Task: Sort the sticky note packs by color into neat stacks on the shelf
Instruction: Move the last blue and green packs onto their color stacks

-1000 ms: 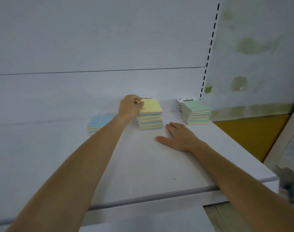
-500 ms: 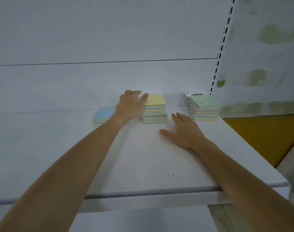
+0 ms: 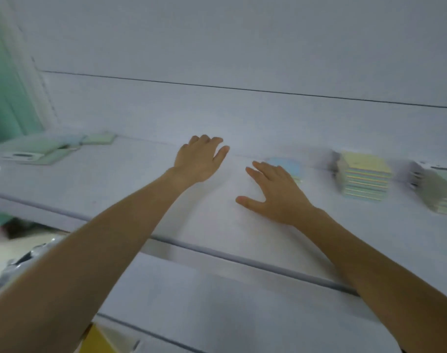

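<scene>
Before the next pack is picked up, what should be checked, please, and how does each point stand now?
1. Left hand free: ok, open, holds nothing.
2. Right hand free: ok, flat on the shelf, beside the blue stack.
3. Right hand touching the blue stack: cannot tell.
4. Yellow-topped stack neat: ok, edges look aligned, though blurred.
5. Loose packs at far left sorted: not ok, scattered flat.
6. Colours of the loose packs: cannot tell, too blurred.

White shelf (image 3: 115, 184): loose green packs (image 3: 46, 149) left; blue pack (image 3: 288, 164), yellow-topped stack (image 3: 362, 174), green-topped stack (image 3: 444, 193) right.
</scene>
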